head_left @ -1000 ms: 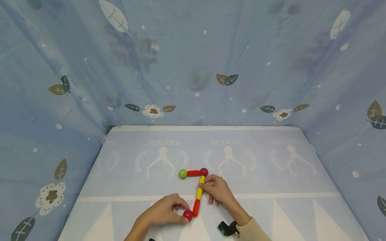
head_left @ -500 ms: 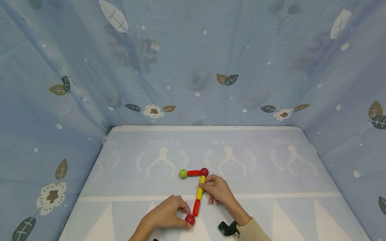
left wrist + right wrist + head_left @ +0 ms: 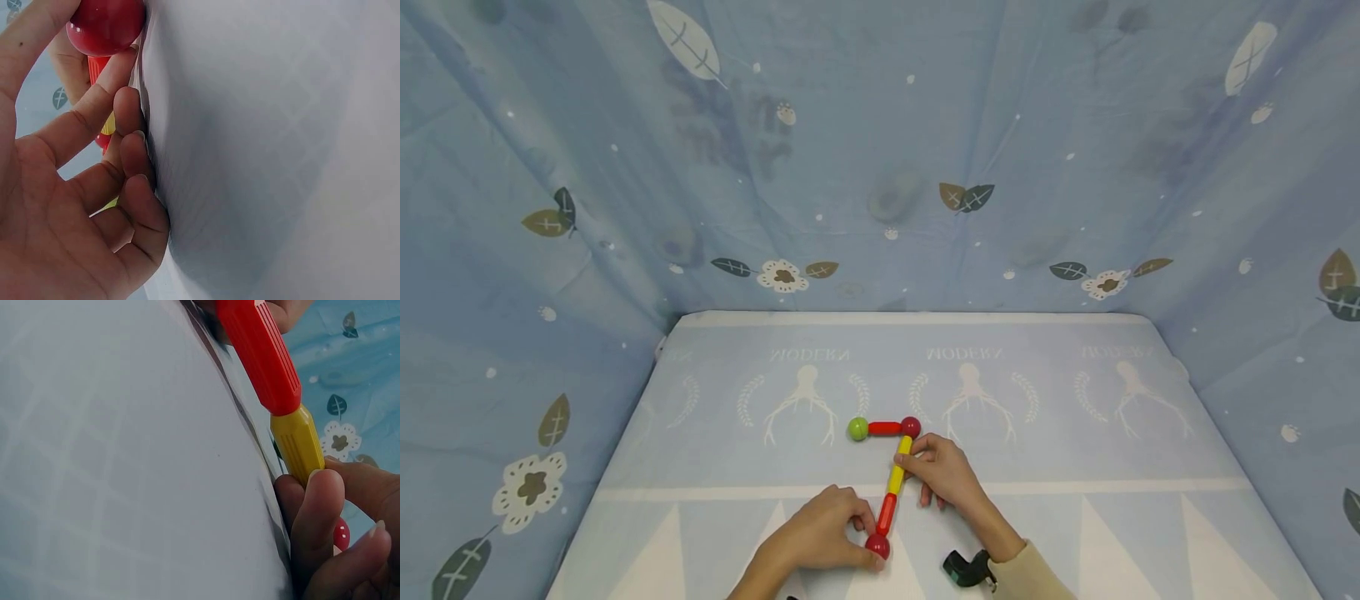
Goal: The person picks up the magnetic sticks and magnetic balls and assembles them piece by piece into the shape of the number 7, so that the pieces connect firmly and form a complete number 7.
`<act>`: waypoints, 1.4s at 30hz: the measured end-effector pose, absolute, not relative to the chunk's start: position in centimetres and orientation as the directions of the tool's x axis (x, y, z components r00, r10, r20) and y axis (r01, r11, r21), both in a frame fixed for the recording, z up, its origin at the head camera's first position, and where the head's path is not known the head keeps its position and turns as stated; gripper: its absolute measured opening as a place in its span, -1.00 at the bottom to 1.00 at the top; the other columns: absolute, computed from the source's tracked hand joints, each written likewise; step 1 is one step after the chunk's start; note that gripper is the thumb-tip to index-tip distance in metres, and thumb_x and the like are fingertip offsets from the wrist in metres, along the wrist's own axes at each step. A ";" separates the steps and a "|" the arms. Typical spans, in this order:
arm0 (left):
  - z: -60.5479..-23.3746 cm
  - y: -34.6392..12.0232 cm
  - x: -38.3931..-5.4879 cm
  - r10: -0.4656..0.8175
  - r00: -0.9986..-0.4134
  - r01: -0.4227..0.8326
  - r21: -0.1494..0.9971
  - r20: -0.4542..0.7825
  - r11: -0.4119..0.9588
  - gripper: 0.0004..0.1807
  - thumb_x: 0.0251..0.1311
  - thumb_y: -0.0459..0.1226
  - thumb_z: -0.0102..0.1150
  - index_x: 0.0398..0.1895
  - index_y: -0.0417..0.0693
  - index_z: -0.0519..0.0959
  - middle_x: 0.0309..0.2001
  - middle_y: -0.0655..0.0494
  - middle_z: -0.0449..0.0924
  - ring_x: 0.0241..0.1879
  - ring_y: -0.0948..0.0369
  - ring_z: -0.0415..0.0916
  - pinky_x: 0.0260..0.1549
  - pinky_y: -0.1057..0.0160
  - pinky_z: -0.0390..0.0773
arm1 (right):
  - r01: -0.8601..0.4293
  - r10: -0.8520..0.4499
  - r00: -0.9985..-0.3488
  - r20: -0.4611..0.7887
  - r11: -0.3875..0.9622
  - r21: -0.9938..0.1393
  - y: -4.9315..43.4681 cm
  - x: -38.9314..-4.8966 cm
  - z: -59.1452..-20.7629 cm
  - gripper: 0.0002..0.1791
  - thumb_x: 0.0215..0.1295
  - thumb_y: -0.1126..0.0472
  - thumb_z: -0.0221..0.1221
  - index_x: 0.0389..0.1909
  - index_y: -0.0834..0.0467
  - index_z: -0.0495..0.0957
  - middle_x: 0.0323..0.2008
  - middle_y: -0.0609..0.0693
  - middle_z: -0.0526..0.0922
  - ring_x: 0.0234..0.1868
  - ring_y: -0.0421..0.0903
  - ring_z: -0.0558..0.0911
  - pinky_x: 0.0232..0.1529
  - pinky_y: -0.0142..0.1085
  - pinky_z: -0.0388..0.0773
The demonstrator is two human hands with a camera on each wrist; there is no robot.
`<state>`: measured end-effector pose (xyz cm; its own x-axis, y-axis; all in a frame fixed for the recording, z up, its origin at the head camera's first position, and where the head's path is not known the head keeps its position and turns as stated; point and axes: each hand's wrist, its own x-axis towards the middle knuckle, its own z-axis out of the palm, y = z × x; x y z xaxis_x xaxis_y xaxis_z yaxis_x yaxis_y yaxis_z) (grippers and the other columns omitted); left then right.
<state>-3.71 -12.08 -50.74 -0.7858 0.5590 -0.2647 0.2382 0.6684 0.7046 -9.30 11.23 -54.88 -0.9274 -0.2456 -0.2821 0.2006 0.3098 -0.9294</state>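
My left hand (image 3: pixel 827 531) pinches a glossy red ball (image 3: pixel 877 547) between thumb and index finger, its other fingers curled near the table in the left wrist view. The ball sits right at the lower end of a red ribbed stick (image 3: pixel 886 514). That stick joins end to end with a yellow stick (image 3: pixel 299 442), which my right hand (image 3: pixel 942 472) pinches with thumb and fingers. At the yellow stick's far end is a second, darker red ball (image 3: pixel 911 427). From there another red stick (image 3: pixel 884 428) runs left to a green ball (image 3: pixel 858 429).
A pale patterned cloth covers the table (image 3: pixel 1030 450). A blue curtain (image 3: pixel 880 167) with leaves and flowers surrounds its back and sides. A small black device (image 3: pixel 966 569) is by the right wrist, at the beige sleeve (image 3: pixel 1032 575).
My left hand has moved the red ball slightly right and down to the lower end of the red stick, closing the gap. My right hand stays on the yellow stick.
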 end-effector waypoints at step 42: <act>-50.8 -12.3 -12.9 0.315 -0.945 0.175 0.682 -0.086 0.710 -0.53 0.20 -0.28 0.41 0.19 -0.04 0.58 -0.10 0.03 0.50 -0.32 0.21 0.40 -0.37 0.24 0.47 | 0.191 -0.250 -0.927 -0.278 0.324 -0.927 11.3 -9.4 -54.9 -0.52 0.26 -0.08 0.35 -0.17 0.25 0.48 -0.54 -0.01 0.71 -0.87 -0.14 0.48 -0.87 -0.39 0.25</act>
<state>-12.88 -12.31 -50.83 -0.9450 0.3154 -0.0864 0.1747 0.7103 0.6819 -9.43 11.31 -54.90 -0.9274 -0.2501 -0.2782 0.1906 0.3241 -0.9266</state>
